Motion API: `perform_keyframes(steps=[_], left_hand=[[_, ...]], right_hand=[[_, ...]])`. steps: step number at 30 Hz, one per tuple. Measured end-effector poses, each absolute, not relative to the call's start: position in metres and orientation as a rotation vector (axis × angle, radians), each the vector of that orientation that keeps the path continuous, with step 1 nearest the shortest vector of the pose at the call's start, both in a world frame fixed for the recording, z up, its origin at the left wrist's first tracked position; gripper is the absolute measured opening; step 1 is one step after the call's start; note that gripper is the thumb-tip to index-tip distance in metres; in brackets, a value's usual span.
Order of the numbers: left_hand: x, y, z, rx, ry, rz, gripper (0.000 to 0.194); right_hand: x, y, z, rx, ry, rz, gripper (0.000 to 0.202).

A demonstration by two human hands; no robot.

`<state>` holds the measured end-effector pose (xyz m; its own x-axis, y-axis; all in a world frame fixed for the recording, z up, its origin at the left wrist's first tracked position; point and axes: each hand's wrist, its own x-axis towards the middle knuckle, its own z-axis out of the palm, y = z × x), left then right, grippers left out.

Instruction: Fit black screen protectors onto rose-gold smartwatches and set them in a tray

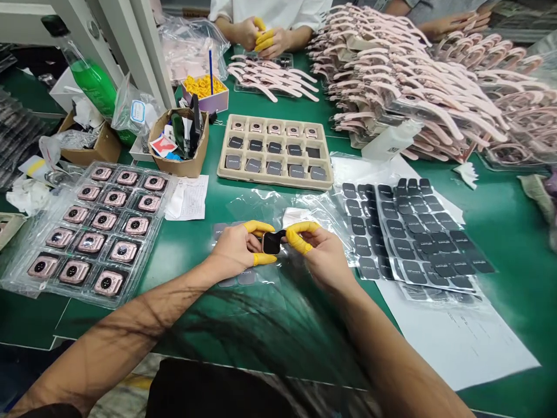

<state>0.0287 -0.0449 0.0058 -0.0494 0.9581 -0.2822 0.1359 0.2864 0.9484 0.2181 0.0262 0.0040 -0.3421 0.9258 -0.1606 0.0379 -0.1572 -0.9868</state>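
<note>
In the head view, my left hand (235, 247) grips a smartwatch case (271, 243) between yellow-cotted thumb and fingers, its dark screen facing up. My right hand (324, 252), also in yellow finger cots, is pinched at the watch's right edge. A small dark bit shows at those fingertips; what it is, I cannot make out. Under both hands lies clear plastic film with a sheet of dark square stickers (237, 277). Beyond them stands a beige compartment tray (274, 179) of watch cases, most covered by dark squares.
A clear blister tray (98, 229) of pink watch cases lies left. Sticker sheets (404, 247) spread over white paper (470, 342) at right. Behind are a cardboard box (185, 165), a green bottle (93, 84), piled pink straps (391, 75), and a co-worker's hands (265, 40).
</note>
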Motion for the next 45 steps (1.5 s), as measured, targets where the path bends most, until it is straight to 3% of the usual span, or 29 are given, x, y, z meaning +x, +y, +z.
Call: perform_keyframes(steps=[14, 45], left_hand=[[0.029, -0.046, 0.009, 1.318, 1.561, 0.864, 0.051], [0.030, -0.047, 0.016, 1.322, 1.600, 0.806, 0.044]], right_hand=[[0.213, 0.024, -0.003, -1.256, -1.386, 1.773, 0.050], [0.210, 0.021, -0.007, -1.258, -1.499, 1.678, 0.051]])
